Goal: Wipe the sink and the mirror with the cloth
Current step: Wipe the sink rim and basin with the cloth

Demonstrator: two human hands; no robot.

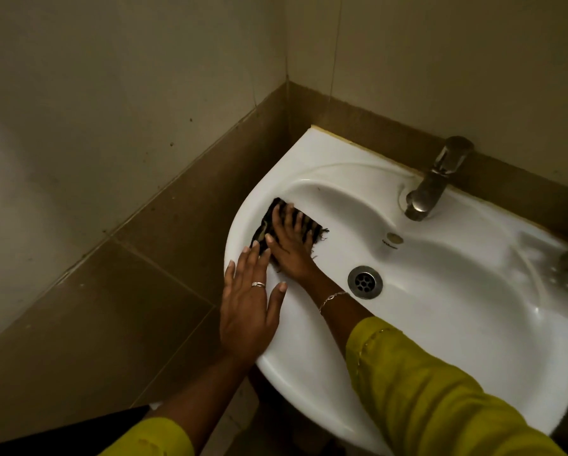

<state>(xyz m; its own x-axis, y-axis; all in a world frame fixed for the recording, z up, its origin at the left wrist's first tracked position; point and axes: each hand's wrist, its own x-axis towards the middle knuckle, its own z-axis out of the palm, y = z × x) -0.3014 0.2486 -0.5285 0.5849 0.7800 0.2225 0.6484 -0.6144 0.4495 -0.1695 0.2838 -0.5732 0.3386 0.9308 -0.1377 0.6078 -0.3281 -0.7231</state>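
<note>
Cloth (310, 227) under flat right hand (290, 248) inside sink (440, 274); left hand (248, 311) on its edge; both grips wide.

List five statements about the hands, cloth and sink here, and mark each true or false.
1. The right hand presses flat on the dark striped cloth. True.
2. The cloth covers the round metal drain. False: it lies on the basin's left inner wall, apart from the drain.
3. The left hand rests flat on the rim of the white ceramic sink. True.
4. Water runs from the grey metal tap. False: no stream leaves the tap.
5. The silver ring is on the right hand. False: the left hand wears it.
</note>
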